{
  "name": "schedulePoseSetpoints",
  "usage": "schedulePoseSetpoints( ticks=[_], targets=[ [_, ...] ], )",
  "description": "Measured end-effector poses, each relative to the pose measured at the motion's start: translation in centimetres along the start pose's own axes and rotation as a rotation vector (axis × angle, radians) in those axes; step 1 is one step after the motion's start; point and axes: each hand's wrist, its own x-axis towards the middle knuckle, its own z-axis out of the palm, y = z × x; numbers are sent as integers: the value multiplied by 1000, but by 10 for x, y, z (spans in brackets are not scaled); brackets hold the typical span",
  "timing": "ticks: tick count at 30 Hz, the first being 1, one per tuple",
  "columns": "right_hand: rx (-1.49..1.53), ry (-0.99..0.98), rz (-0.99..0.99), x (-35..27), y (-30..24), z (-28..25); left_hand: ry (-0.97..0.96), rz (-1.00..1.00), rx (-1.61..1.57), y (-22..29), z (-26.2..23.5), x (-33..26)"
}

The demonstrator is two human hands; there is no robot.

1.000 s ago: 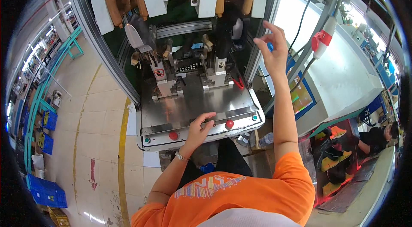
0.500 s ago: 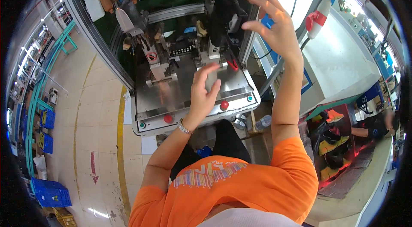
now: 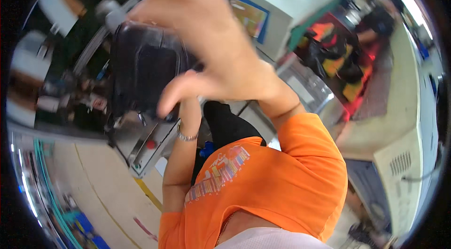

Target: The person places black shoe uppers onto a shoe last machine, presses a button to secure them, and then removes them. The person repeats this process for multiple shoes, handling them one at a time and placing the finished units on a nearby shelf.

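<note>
A black shoe upper (image 3: 148,68), with visible seams, fills the space in front of the machine, close to me. My right hand (image 3: 211,47) reaches across it, fingers curved over its upper edge and thumb down along its right side; motion blurs this hand. Behind the right thumb, my left hand (image 3: 190,110) is raised at the upper's lower right. Its fingers are hidden, so its grip does not show. A metal-band watch (image 3: 187,135) circles the left wrist.
Behind the upper stands the machine, with brown and white shaped parts and a red button (image 3: 151,144) on its front panel (image 3: 157,148). To the right, black and yellow pieces (image 3: 336,58) lie in red light beside another person's arm (image 3: 368,36).
My view has swung to the right. Both hands were raised and apart with nothing in them; now the right hand is on the black upper, and the left has come beneath it.
</note>
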Motion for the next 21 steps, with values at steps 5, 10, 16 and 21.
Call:
schedulePoseSetpoints(
  ticks=[5,10,16,21],
  targets=[
    [462,-93,1094,-135,18,-100,-485,-329,-550,19,42,-36],
    [416,319,1536,-213,8,-162,-1053,-835,-889,25,141,-66],
    [-316,321,1417,-326,56,-295,-937,-163,-266,-25,220,-47],
    [-928,8,1286,-376,222,-405,-750,574,111,17,309,47]
  ],
)
